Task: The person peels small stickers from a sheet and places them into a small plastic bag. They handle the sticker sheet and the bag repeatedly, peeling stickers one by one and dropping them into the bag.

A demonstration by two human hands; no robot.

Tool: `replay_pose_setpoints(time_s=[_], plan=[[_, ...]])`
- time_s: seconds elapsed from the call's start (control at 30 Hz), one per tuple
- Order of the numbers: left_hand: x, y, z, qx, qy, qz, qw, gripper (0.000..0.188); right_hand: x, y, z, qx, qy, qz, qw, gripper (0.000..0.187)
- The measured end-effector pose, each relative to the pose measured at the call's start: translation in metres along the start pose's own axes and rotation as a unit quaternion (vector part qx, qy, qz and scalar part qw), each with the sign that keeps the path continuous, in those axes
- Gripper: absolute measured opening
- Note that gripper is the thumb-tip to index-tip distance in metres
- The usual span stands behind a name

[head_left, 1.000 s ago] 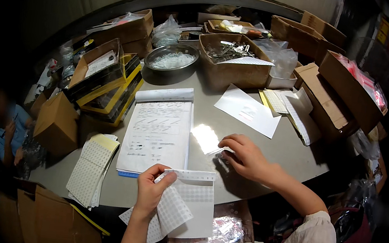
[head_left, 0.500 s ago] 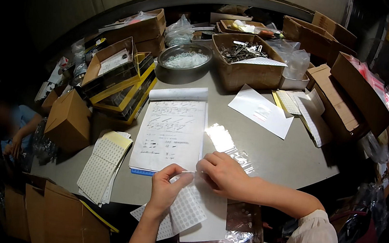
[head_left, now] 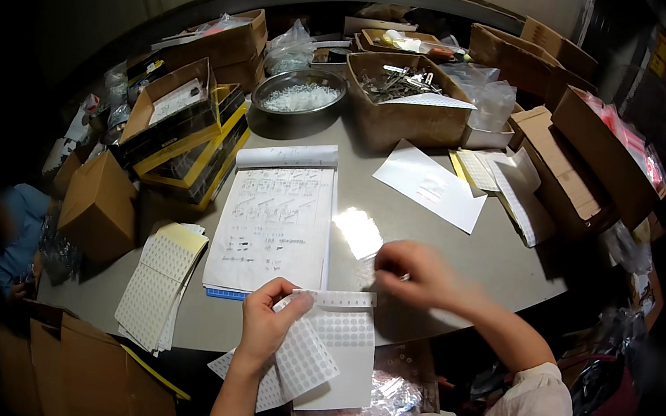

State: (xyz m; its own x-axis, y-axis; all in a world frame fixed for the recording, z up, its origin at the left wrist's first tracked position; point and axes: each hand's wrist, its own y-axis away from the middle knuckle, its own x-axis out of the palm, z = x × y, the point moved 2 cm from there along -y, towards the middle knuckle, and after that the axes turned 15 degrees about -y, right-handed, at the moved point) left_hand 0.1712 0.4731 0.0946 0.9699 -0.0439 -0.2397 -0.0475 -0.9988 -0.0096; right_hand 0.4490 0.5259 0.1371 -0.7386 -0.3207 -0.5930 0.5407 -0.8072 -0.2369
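Note:
Between its thumb and fingers, my left hand (head_left: pixel 267 325) pinches a few white sticker sheets (head_left: pixel 307 354) covered in rows of small round grey labels. A larger white sheet with rows of labels near its top edge spreads behind them. My right hand (head_left: pixel 418 275), blurred by motion, hovers over the table's near right part with its fingers curled in. Anything between those fingertips is too small or smeared to make out. Partly under that hand lie clear plastic bags (head_left: pixel 358 232), shining with glare. Just beyond my left hand lies a notepad (head_left: pixel 273 221) with drawings and handwriting.
A stack of label sheets (head_left: pixel 157 286) lies left of the notepad. Farther back stand a metal bowl (head_left: pixel 301 98) of clear small pieces and a cardboard box (head_left: pixel 410 122) of metal parts. White paper (head_left: pixel 427 185) lies at right. Open cartons (head_left: pixel 606 154) flank the table; another person sits far left.
My right hand has left the sticker sheets and moved right, over the clear plastic bags. My left hand keeps hold of the sheets. The whole view has shifted slightly.

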Motion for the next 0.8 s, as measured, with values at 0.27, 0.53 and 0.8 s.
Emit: replay_pose_setpoints(time_s=[0.27, 0.53, 0.8], plan=[[0.000, 0.000, -0.002, 0.002, 0.010, 0.006, 1.000, 0.012, -0.028, 0.016, -0.038, 0.169, 0.008, 0.083, 0.982, 0.023], [-0.002, 0.002, 0.000, -0.002, 0.029, -0.001, 1.000, 0.012, -0.024, 0.010, -0.027, 0.189, 0.185, 0.141, 0.954, 0.037], [-0.002, -0.001, 0.001, -0.004, 0.050, -0.011, 0.999, 0.015, -0.089, -0.033, -0.093, 0.173, 0.265, -0.121, 0.941, 0.035]])
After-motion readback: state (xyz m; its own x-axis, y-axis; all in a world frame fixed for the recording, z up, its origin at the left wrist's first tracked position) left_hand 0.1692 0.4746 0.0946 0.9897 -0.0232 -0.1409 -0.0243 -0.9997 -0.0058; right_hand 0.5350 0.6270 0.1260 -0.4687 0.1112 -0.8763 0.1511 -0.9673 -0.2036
